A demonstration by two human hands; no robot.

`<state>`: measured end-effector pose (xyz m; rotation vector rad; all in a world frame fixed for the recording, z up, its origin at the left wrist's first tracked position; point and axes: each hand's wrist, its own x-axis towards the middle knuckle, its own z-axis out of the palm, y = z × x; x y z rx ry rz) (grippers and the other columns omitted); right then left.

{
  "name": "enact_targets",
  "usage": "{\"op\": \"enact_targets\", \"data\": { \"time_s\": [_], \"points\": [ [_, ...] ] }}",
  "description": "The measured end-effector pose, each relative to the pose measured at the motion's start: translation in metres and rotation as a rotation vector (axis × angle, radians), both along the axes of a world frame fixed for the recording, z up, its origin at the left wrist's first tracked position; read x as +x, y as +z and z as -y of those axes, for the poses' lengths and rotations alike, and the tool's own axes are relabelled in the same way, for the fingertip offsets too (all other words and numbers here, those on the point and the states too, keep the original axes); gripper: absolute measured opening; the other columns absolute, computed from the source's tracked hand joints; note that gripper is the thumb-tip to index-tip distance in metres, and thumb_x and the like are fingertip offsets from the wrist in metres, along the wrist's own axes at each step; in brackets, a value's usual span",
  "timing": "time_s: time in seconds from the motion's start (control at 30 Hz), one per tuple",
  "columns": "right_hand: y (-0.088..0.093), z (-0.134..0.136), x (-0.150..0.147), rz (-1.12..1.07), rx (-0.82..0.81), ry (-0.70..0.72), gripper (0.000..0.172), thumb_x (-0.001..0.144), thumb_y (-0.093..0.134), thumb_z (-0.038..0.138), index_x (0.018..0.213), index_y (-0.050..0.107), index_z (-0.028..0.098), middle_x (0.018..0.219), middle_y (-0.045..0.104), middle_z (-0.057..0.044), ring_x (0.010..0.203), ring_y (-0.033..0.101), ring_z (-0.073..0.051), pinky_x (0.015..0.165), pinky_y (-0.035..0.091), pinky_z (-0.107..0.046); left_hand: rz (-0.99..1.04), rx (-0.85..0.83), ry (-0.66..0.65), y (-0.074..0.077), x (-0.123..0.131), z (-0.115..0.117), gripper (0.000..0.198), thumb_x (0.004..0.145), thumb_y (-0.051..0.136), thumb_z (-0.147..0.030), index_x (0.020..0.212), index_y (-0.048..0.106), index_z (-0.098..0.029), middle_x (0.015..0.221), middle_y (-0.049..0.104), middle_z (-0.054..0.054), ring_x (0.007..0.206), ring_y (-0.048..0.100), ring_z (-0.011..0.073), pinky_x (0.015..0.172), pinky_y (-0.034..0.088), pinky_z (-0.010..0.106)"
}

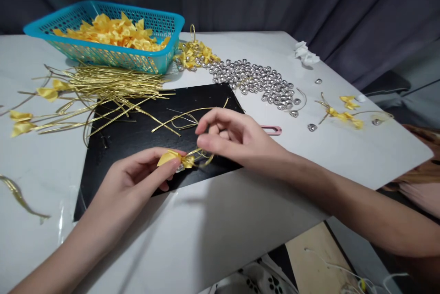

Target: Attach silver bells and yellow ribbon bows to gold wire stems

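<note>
My left hand point(137, 177) pinches a yellow ribbon flower point(168, 157) between thumb and forefinger, low over the black board point(120, 156). A silver bead point(180, 168) shows beneath the petals, by the thumb tip. Gold cord point(206, 161) loops out from the flower's right side. Just above that loop is my right hand point(233, 135), its fingers curled and the thumb close to the forefinger. Whatever lies between those fingertips, if anything, is too small to make out. Beyond them, a thin needle-like piece point(182, 114) and a curled gold cord point(182, 124) lie on the board.
A blue basket point(106, 48) of yellow ribbon pieces stands at the back left. Gold cords point(113, 80) lie piled before it. Many silver beads point(254, 78) spread behind the board, near a pink-handled tool point(272, 130). Yellow flowers point(343, 113) and crumpled white tissue point(305, 54) lie right.
</note>
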<state>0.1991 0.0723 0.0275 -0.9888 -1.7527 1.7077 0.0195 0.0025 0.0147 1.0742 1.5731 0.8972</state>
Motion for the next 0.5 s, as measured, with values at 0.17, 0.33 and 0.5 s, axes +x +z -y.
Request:
{"op": "enact_targets", "data": {
  "time_s": [0.17,0.33,0.5],
  "points": [
    [-0.0030,0.0026,-0.0004,0.020,0.045,0.104,0.024,0.071,0.074,0.030,0.081,0.059,0.014,0.062,0.037,0.007,0.053,0.028,-0.003,0.048,0.022,-0.019,0.070,-0.013,-0.020,-0.0025,-0.0034,-0.0003,0.016,0.069,0.073,-0.039,0.066,0.071,-0.023,0.058,0.058,-0.004,0.057,0.048,0.0098,0.052,0.038,0.016],
    [-0.0089,-0.0002,-0.0026,0.034,0.000,-0.012,0.024,0.078,0.067,0.035,0.073,0.058,0.013,0.058,0.040,0.005,0.054,0.030,-0.005,0.047,0.020,-0.021,0.098,-0.001,-0.052,-0.0044,-0.0075,0.0032,0.015,0.075,0.068,-0.039,0.069,0.071,-0.025,0.062,0.061,-0.004,0.060,0.050,0.0112,0.055,0.040,0.018],
    [-0.0069,0.0011,-0.0034,0.057,-0.069,0.035,0.031,0.076,0.069,0.036,0.096,0.058,0.015,0.068,0.043,0.006,0.052,0.033,-0.003,0.045,0.024,-0.018,0.198,-0.026,-0.066,-0.0044,-0.0058,0.0023,0.016,0.075,0.068,-0.036,0.065,0.070,-0.023,0.061,0.061,-0.004,0.060,0.053,0.0101,0.056,0.041,0.017]
  ]
}}
